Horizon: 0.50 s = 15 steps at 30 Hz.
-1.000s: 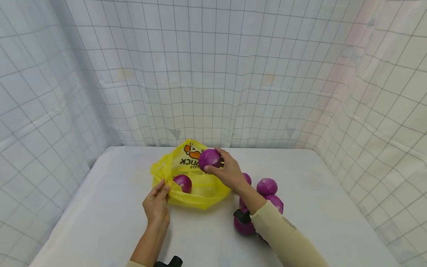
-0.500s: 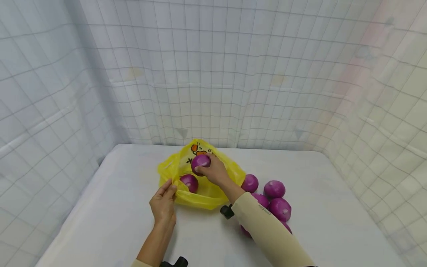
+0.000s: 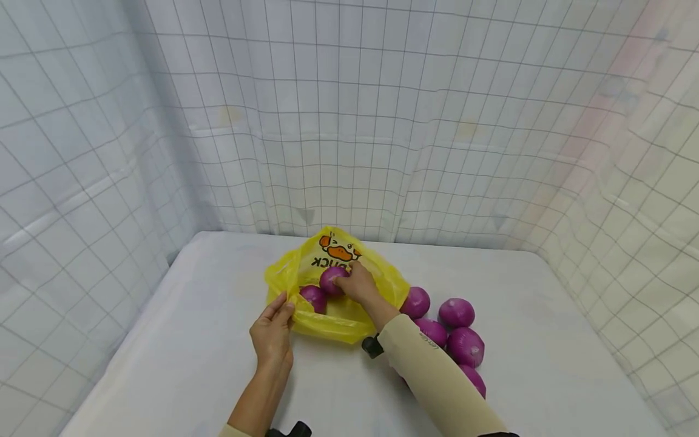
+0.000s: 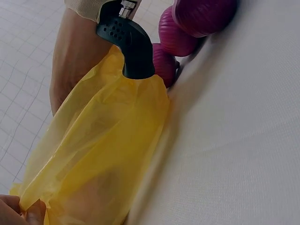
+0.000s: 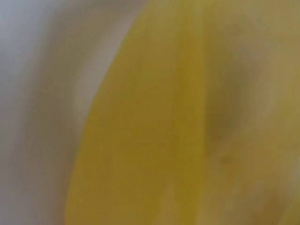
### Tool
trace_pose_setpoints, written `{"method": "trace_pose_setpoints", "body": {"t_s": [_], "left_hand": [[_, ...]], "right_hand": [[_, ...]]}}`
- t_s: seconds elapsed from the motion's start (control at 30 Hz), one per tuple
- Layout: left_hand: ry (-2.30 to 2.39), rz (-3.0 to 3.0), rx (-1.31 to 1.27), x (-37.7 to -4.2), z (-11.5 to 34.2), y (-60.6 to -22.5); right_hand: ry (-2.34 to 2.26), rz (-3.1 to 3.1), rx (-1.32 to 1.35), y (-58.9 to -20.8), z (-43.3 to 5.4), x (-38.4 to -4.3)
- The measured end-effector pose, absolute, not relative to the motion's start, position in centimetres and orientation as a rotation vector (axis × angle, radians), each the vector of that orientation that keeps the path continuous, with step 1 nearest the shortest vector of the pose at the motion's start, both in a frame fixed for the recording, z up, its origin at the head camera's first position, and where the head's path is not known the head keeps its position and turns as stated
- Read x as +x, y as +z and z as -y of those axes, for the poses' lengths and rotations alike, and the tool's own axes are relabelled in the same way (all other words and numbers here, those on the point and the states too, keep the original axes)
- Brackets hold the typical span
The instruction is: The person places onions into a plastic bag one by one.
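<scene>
A yellow plastic bag [image 3: 333, 331] with a duck print lies with its mouth spread towards me in the head view. My left hand [image 3: 271, 334] pinches the left edge of that mouth between thumb and fingers. Inside the bag, one red onion [image 3: 314, 298] rests near the left hand. Just beside it, my right hand [image 3: 360, 285] grips another red onion [image 3: 334, 281] within the opening. In the left wrist view, the left fingertips [image 4: 35, 212] hold the thin yellow film. Blurred yellow plastic [image 5: 140, 117] fills most of the right wrist view, and the right hand is hidden there.
Several more red onions [image 3: 465, 347] are grouped on the white table [image 3: 180, 340] to the right of the bag, some partly behind the right sleeve [image 3: 437, 376]. Grid-patterned white curtains [image 3: 349, 121] enclose the back and both sides.
My right hand has carried its onion left and down into the bag, close to the onion inside. The left hand keeps its pinch on the edge. The head view has shifted slightly.
</scene>
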<state>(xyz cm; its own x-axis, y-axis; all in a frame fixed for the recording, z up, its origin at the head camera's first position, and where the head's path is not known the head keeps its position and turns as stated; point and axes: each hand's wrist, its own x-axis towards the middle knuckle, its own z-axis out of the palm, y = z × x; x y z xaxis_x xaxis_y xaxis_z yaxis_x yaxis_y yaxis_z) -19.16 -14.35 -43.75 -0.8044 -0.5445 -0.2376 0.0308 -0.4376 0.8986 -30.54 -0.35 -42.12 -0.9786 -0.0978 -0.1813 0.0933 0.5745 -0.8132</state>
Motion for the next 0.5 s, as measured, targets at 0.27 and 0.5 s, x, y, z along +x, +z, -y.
{"method": "trace_pose_setpoints", "body": {"t_s": [0.27,0.5], "left_hand": [[-2.282,1.423,0.723,-19.1,14.1,-43.8],[-2.259,1.460,0.693,-19.0,14.1,-43.7]], "right_hand": [[-1.264,-2.668,-0.049,-42.3,0.0,-30.1],[-1.277,-2.760,-0.268,-41.0,-0.3,-29.0]]}}
